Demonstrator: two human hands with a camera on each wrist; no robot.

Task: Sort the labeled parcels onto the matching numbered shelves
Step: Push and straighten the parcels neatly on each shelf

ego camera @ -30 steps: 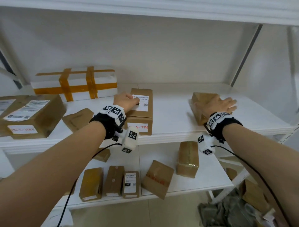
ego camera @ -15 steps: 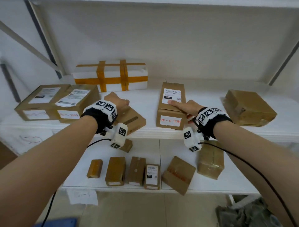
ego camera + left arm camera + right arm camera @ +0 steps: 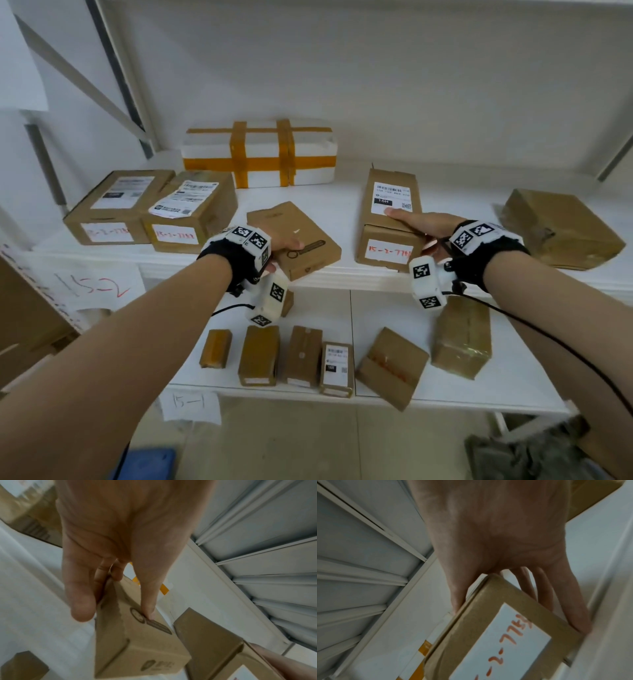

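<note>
On the upper shelf (image 3: 346, 279), my left hand (image 3: 286, 248) grips the near corner of a flat brown box (image 3: 298, 236) with a printed mark. In the left wrist view the thumb (image 3: 148, 605) lies on top of this box (image 3: 137, 642) and the fingers curl beneath it. My right hand (image 3: 411, 229) holds an upright brown parcel (image 3: 390, 205) bearing a shipping label and a red handwritten tag. In the right wrist view the right hand (image 3: 518, 618) clasps the parcel (image 3: 488, 649), thumb on one side and fingers on the other.
Two labelled cartons (image 3: 113, 205) (image 3: 191, 209) stand at the left, with a white foam box (image 3: 260, 154) with orange tape behind. A taped brown parcel (image 3: 561, 229) lies at the right. Several small parcels (image 3: 305, 356) sit on the lower shelf. Paper signs read 15-2 (image 3: 89, 287) and 15-1 (image 3: 190, 406).
My left hand moved from the upright labelled parcel to the flat box and took hold of it. My right hand left the taped parcel at the right and now clasps the labelled parcel.
</note>
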